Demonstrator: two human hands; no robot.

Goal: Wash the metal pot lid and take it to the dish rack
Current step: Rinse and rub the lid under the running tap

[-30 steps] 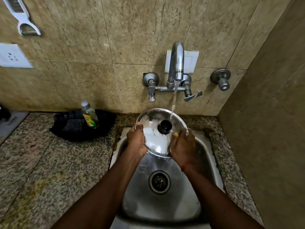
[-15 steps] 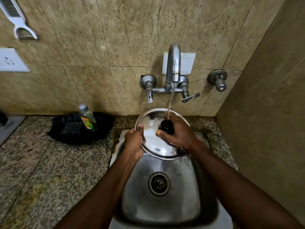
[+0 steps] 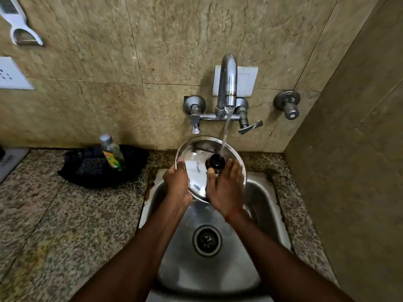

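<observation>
Pinching the wet metal pot lid [image 3: 197, 164] by its rim, the left hand [image 3: 177, 184] may lose it into the sink [image 3: 265, 199] while the right hand [image 3: 225, 188] rubs flat near the knob [image 3: 216, 163].

lid [image 3: 197, 165]: round shiny metal, wet, tilted, top side up, held over sink
knob [image 3: 216, 162]: black, centre, under running water

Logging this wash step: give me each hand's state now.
Left hand: closed on the pot lid rim.
Right hand: open, fingers lying against the lid by its black knob.
</observation>
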